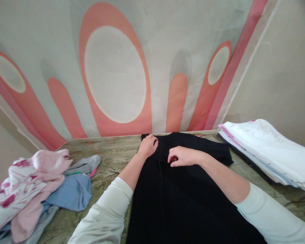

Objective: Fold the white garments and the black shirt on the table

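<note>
A black short-sleeved top [162, 196] lies spread over the wooden table, its collar end toward the wall and one sleeve out to the right. My left hand [148, 145] rests on its upper left corner, fingers bent down over the cloth. To the right of it, my right hand [181, 156] is at the upper middle of the top, fingers curled in a pinch against the dark fabric. Folds run in the cloth between both hands. How much cloth the right fingertips hold is hard to see against the black.
A loose heap of clothes [38, 186], pink, floral, blue and grey, sits on the left of the table [109, 156]. At the right stands a stack of folded clothes [271, 149], white on top. A wall with a coral-patterned covering [162, 67] rises behind the table's far edge.
</note>
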Motion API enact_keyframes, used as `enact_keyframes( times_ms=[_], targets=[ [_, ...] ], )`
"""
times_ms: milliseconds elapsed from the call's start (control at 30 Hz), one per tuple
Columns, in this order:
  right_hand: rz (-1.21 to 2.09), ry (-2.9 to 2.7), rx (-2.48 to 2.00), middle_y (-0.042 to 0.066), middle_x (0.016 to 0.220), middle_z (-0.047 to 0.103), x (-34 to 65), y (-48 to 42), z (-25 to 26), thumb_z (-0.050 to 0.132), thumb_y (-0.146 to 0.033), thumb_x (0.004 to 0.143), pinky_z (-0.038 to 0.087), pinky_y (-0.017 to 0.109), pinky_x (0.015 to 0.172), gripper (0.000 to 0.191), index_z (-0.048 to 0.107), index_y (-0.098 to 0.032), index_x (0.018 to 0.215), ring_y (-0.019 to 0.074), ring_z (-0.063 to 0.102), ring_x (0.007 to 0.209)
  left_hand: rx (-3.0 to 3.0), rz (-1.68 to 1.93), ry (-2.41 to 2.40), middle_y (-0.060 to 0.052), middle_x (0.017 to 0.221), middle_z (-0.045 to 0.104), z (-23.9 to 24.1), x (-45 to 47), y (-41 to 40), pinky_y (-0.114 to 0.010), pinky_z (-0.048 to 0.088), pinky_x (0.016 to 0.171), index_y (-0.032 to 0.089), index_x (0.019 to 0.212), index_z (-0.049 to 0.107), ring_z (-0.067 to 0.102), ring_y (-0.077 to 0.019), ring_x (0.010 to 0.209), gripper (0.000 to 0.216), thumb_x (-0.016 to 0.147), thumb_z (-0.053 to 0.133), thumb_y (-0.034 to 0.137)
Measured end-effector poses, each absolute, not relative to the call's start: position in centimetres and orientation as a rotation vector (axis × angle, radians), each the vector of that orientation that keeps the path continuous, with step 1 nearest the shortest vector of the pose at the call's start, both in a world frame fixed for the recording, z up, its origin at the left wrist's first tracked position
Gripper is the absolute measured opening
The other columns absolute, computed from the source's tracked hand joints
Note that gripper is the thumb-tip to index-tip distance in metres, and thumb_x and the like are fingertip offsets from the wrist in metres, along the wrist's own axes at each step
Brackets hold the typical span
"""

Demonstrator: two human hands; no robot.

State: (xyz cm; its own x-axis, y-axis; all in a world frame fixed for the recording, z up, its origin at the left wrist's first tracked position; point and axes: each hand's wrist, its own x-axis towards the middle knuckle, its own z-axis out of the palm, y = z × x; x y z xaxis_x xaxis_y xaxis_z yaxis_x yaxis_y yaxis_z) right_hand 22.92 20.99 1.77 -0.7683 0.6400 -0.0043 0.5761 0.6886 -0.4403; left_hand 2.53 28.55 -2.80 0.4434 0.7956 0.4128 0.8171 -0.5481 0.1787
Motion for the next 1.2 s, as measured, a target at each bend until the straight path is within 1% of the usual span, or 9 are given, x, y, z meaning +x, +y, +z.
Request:
enact_keyframes(
  times_ms=[200,400,533,667,733,867,967,1133,1200],
  targets=[
    [0.653,-2.719,-1.042,0.004,0.080,0.065,22.5,20.7,1.9,0.061,-0.025,0.073,0.042,0.021,0.059,0.015,0.070,-0.017,0.081,0.0124,0.058,0.065,-2.654,-0.654,-1.446,-0.008,0.100,0.057,-2.9,2.5,28.5,-0.034,0.040,0.089,0.017,0.096,0.063,0.052,-0.0201,0.096,0.027,0.091,0.040,0.031],
    [0.911,-2.830,-1.238,0.001,0.066,0.065,24.2,20.2,2.5,0.064,-0.036,0.070,0.039,0.020,0.051,0.022,0.069,-0.016,0.076,0.0117,0.056,0.057,-2.640,-0.629,-1.449,-0.007,0.103,0.056,-3.0,2.4,28.7,-0.035,0.040,0.089,0.020,0.102,0.062,0.051,-0.0210,0.097,0.026,0.088,0.044,0.032],
    [0.952,-2.722,-1.305,0.001,0.071,0.066,26.9,19.2,2.5,0.061,-0.036,0.073,0.040,0.020,0.053,0.022,0.068,-0.017,0.082,0.0127,0.058,0.061,-2.612,-0.567,-1.473,-0.008,0.106,0.056,-2.9,2.5,28.6,-0.037,0.039,0.089,0.021,0.105,0.061,0.051,-0.0221,0.100,0.027,0.087,0.046,0.032],
    [0.799,-2.486,-1.411,0.002,0.077,0.067,30.4,18.5,1.8,0.056,-0.031,0.077,0.044,0.021,0.059,0.019,0.067,-0.017,0.085,0.0140,0.060,0.067,-2.618,-0.421,-1.435,-0.010,0.117,0.055,-2.5,4.1,27.1,-0.048,0.026,0.100,0.021,0.110,0.059,0.043,-0.0270,0.116,0.030,0.086,0.047,0.034],
    [0.697,-2.392,-1.466,0.003,0.079,0.067,32.9,18.7,1.4,0.055,-0.030,0.077,0.045,0.022,0.063,0.018,0.066,-0.018,0.084,0.0147,0.061,0.070,-2.727,-0.337,-1.355,-0.010,0.130,0.048,-2.3,5.5,25.8,-0.051,0.020,0.103,0.021,0.119,0.054,0.034,-0.0284,0.126,0.037,0.089,0.041,0.039],
    [0.405,-2.102,-1.739,0.005,0.083,0.069,38.7,20.2,0.2,0.050,-0.027,0.081,0.047,0.025,0.068,0.019,0.065,-0.017,0.087,0.0164,0.063,0.074,-2.979,-0.219,-1.220,-0.009,0.145,0.029,-2.3,7.7,23.5,-0.051,0.020,0.104,0.022,0.136,0.034,0.023,-0.0268,0.133,0.055,0.091,0.026,0.053],
    [0.151,-1.949,-1.986,0.010,0.093,0.069,41.8,21.6,-1.2,0.050,-0.022,0.081,0.048,0.028,0.074,0.024,0.064,-0.014,0.099,0.0196,0.064,0.082,-3.032,-0.191,-1.193,-0.009,0.147,0.023,-2.2,8.2,22.8,-0.050,0.018,0.105,0.022,0.139,0.028,0.019,-0.0262,0.135,0.062,0.089,0.024,0.058],
    [0.037,-1.979,-2.041,0.016,0.121,0.057,42.3,22.7,-3.2,0.054,-0.021,0.079,0.038,0.034,0.096,0.042,0.054,-0.009,0.119,0.0250,0.053,0.112,-3.033,-0.101,-1.216,-0.008,0.149,0.017,-2.0,8.1,22.9,-0.048,0.014,0.106,0.022,0.142,0.022,0.014,-0.0258,0.136,0.068,0.088,0.018,0.063],
    [0.017,-1.991,-2.057,0.016,0.125,0.054,41.9,22.9,-3.7,0.053,-0.022,0.079,0.034,0.034,0.099,0.045,0.051,-0.009,0.122,0.0255,0.050,0.116,-3.034,-0.082,-1.221,-0.008,0.149,0.015,-2.1,8.1,22.9,-0.048,0.012,0.107,0.022,0.142,0.020,0.013,-0.0254,0.136,0.070,0.087,0.015,0.064]
  ],
)
